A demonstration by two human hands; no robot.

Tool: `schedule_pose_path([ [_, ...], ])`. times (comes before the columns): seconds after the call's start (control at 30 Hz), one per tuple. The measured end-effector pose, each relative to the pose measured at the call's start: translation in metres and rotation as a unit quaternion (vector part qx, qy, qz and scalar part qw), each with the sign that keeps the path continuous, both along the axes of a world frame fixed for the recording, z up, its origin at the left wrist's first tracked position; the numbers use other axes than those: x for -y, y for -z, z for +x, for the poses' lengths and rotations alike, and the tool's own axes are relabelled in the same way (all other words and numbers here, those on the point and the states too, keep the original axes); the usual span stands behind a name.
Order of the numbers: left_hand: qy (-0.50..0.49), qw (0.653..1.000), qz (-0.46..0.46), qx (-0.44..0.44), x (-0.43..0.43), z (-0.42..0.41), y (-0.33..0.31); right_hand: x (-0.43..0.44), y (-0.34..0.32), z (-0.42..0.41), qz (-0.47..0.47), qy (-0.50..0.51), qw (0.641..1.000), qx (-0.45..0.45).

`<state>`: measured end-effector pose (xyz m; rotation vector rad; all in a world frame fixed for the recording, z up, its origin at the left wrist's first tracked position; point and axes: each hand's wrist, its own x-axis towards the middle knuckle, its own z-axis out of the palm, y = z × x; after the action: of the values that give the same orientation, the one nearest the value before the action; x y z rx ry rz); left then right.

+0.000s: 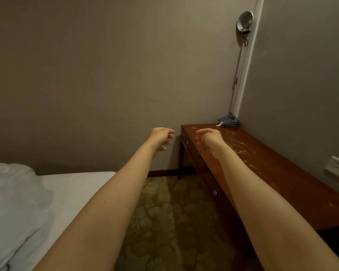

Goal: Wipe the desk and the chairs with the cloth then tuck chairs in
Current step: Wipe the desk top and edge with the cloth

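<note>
At the desk's (272,163) far corner, the cloth (229,122) looks indistinct.

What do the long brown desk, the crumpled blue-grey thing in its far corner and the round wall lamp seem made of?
Long brown desk: probably varnished wood, glossy reddish top with pale scuffs.
Crumpled blue-grey thing: likely soft cloth, limp folds, white tag.
Round wall lamp: seemingly polished metal, silvery sheen.

The desk (266,159) runs off the right edge, so its near end is unseen, and the right forearm (262,208) hides part of its drawer front. On the desk's far corner the cloth (229,122) is too small to make out. Above that end the right hand (210,139) blurs at the fingertips. Left of the desk, the bed (67,192) is cropped.
</note>
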<state>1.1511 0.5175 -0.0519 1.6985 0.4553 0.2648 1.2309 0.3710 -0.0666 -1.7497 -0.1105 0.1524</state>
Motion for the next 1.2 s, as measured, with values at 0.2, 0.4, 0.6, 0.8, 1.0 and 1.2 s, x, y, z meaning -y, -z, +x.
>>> schedule_pose_path([
  [0.2, 0.009, 1.000, -0.011, 0.008, -0.009, 0.098, -0.007, 0.000, 0.001, 0.098, -0.003, 0.023, 1.000, -0.012],
  [0.4, 0.012, 1.000, -0.022, 0.000, -0.020, 0.185, 0.002, -0.011, 0.013, 0.184, -0.015, 0.028, 0.999, -0.011],
  [0.6, 0.027, 0.999, -0.029, -0.009, -0.034, 0.254, 0.010, -0.033, 0.022, 0.249, -0.017, 0.034, 0.999, -0.021],
  [0.8, 0.059, 0.998, -0.034, -0.007, -0.061, 0.326, 0.014, -0.059, 0.027, 0.308, -0.008, 0.055, 0.998, -0.026],
  [1.0, 0.101, 0.995, -0.014, -0.013, -0.099, 0.411, 0.008, -0.091, 0.031, 0.380, 0.016, 0.094, 0.994, -0.044],
  [1.2, 0.135, 0.991, 0.013, -0.025, -0.134, 0.491, 0.010, -0.122, 0.036, 0.445, 0.035, 0.141, 0.988, -0.045],
])
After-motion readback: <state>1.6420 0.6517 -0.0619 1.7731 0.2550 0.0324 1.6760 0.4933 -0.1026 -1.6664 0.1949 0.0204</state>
